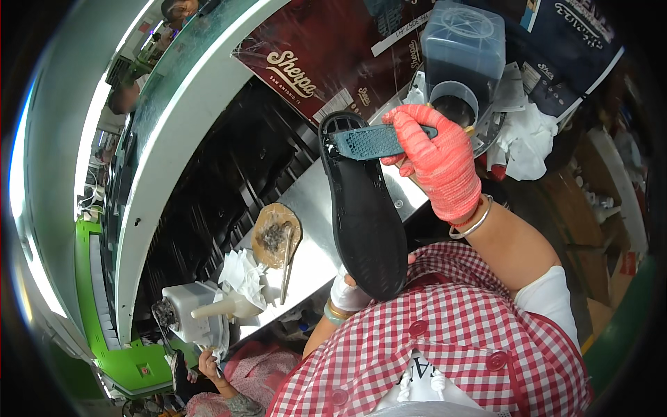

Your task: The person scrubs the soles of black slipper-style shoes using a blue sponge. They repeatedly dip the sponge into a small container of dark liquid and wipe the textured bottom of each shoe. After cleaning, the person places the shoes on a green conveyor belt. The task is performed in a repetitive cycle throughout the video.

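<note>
A black shoe sole (368, 222) is held up lengthwise in front of me, with a raised rim and an open ribbed recess at its far end. My left hand (349, 290), in a white covering, grips it from underneath at the near end; most of its fingers are hidden behind the sole. My right hand (438, 160), in a coral knitted glove, pinches a flat teal brush-like tool (372, 142) with a dimpled surface. The tool's broad end rests over the sole's far left edge, where a small white smear shows. Its underside is hidden.
Left of the sole, a metal bench (316, 226) carries a brown, stained round pad (276, 236) with a thin stick and crumpled white tissue (243, 274). A clear plastic container (464, 45) and dark cup (453, 101) stand at far right. A co-worker's hand (210, 365) is at lower left.
</note>
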Demonstrator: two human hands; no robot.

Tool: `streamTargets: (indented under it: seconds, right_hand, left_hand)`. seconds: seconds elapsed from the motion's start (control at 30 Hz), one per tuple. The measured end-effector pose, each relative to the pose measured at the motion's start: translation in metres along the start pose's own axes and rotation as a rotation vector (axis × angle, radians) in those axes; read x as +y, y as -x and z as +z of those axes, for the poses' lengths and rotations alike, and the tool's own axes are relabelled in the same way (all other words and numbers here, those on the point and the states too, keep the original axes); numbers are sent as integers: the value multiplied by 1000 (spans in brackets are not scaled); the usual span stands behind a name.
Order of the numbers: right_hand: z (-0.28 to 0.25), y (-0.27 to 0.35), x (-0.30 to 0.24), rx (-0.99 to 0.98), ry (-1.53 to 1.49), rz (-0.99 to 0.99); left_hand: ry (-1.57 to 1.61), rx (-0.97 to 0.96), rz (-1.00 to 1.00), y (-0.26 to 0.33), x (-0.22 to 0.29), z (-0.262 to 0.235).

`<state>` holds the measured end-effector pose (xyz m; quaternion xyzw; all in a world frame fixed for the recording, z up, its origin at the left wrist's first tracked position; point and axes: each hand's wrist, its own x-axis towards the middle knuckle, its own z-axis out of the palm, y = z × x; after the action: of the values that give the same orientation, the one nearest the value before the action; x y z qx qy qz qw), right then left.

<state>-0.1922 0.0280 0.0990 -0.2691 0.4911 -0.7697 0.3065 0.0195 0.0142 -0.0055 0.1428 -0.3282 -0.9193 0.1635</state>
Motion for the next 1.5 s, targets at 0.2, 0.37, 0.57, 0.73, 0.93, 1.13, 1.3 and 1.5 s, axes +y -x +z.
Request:
streamTargets:
  seconds: [0.2, 0.37, 0.57, 0.73, 0.93, 1.13, 1.3, 1.5]
  right_hand:
    - [-4, 18, -9, -113, 135, 196]
    - [-6, 40, 7, -144, 121, 286]
    - [-6, 51, 16, -190, 137, 373]
    - [-4, 59, 14, -241, 220, 414]
    - [0, 70, 9, -339, 265, 442]
    - [6, 75, 10, -486, 297, 417]
    - [11, 69, 15, -700, 372, 296]
    - [29, 54, 14, -918, 418, 400]
  left_hand:
    - [105, -23, 45, -3, 2, -2]
    - [154, -4, 139, -11, 5, 1]
    - [211, 30, 166, -12, 2, -6]
    - [219, 130, 177, -11, 1, -7]
    - [303, 275, 126, -5, -2, -18]
    - [275, 323, 163, 2, 10, -8]
    - [460, 204, 155, 11, 12, -20]
    - [705, 58, 70, 19, 17, -36]
